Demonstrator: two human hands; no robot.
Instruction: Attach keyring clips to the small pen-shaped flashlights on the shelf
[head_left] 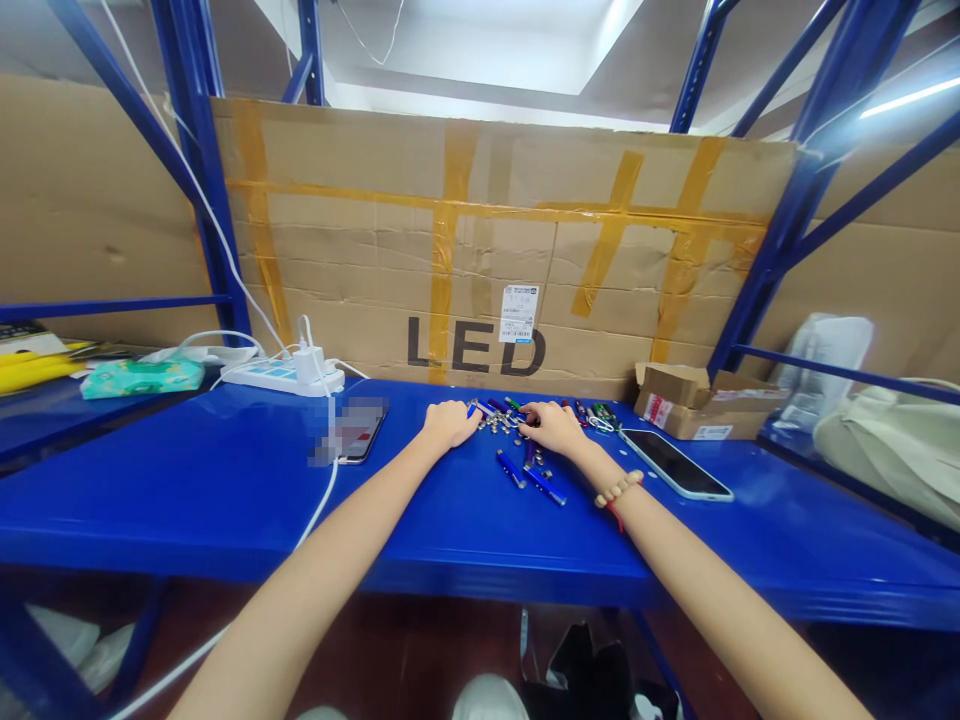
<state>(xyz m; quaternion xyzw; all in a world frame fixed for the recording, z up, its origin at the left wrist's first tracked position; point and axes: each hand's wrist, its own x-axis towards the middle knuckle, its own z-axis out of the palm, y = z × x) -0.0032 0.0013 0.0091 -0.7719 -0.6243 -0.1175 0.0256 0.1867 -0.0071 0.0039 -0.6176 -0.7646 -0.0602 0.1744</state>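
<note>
A small blue tube [472, 408], like a mini flashlight, shows at the fingertips of my left hand [448, 425], which is closed around it. My right hand [556, 428] reaches into the pile from the other side, its fingers curled down; whatever they pinch is hidden. Between the hands lie small round silver pieces [496, 421], perhaps button cells, mixed with more coloured tubes. Nearer to me, two loose blue tubes, one [511, 468] left of the other [545, 485], rest on the blue table [450, 530]. Several dark and green tubes with metal clips [600, 418] lie beyond my right wrist.
A phone [675, 465] lies right of my right forearm, another [362, 430] left of my left. A white power strip [262, 376] with a charger and cable stands at the back left, near a green tissue pack [142, 377]. An open carton [705, 400] is at the back right.
</note>
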